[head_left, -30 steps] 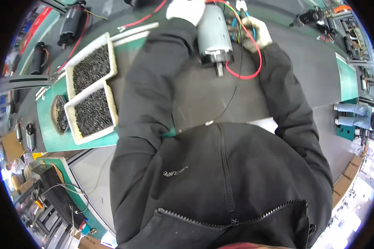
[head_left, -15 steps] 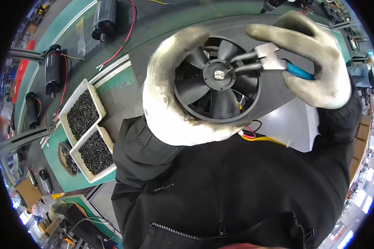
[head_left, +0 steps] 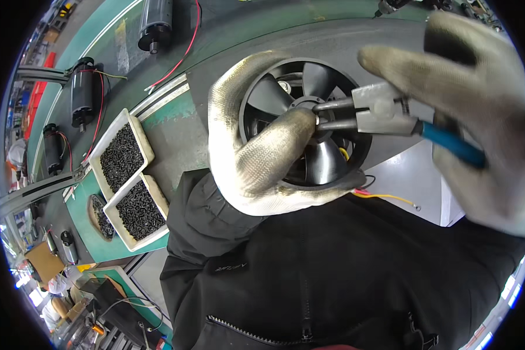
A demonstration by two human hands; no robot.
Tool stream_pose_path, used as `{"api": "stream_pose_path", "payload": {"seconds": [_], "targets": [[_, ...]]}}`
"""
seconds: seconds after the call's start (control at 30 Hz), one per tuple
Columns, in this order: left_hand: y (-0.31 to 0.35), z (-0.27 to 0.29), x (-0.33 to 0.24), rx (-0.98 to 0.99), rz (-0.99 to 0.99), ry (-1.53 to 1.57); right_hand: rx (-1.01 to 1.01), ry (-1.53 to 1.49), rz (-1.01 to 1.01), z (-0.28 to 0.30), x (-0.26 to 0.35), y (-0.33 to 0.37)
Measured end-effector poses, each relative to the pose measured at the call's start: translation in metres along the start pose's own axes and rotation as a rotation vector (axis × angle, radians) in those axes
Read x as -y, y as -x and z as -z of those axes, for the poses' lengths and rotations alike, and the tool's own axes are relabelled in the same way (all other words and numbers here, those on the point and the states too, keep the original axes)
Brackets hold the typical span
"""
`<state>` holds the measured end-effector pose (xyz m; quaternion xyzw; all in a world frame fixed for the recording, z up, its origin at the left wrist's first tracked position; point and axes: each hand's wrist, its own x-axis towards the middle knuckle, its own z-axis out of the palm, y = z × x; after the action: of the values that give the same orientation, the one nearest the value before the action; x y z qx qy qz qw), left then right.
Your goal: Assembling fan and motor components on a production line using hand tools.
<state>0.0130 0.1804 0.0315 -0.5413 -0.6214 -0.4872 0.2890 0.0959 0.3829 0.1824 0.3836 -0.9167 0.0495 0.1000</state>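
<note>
A round black fan (head_left: 324, 164) with broad blades and an outer ring faces up in front of my chest. My left hand (head_left: 248, 175), in a pale knitted glove, is wrapped round its ring, and the thumb presses on the hub. Circlip pliers (head_left: 385, 109) with a metal head and blue grips reach in from the right; their tips meet the hub beside my thumb. Around the grips is my gloved right hand (head_left: 478, 99), partly blurred, with its forefinger stretched above the head. My thumb and the tips hide the hub's centre. Red and yellow wires (head_left: 385, 196) stick out below the fan.
To the left stand two white trays (head_left: 147, 153) of small black parts and a round dish (head_left: 93, 219). Black cylindrical motors (head_left: 83, 96) with wires lie beyond a metal rail (head_left: 163, 99). A dark tool (head_left: 388, 7) shows at the far edge.
My left thumb has come over onto the fan's hub. The right hand and pliers have swung lower and to the right at the grip end, and the tips sit close against the hub.
</note>
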Motion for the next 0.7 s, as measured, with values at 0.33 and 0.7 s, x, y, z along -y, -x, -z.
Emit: {"api": "stream_pose_path", "payload": {"seconds": [0.33, 0.7], "targets": [[0.005, 0.023, -0.025, 0.116, 0.265, 0.247, -0.503, -0.126, -0.200, -0.131, -0.088, 0.034], [0.016, 0.012, -0.003, 0.162, 0.601, 0.961, -0.705, -0.863, -0.794, -0.200, -0.011, 0.099]]}}
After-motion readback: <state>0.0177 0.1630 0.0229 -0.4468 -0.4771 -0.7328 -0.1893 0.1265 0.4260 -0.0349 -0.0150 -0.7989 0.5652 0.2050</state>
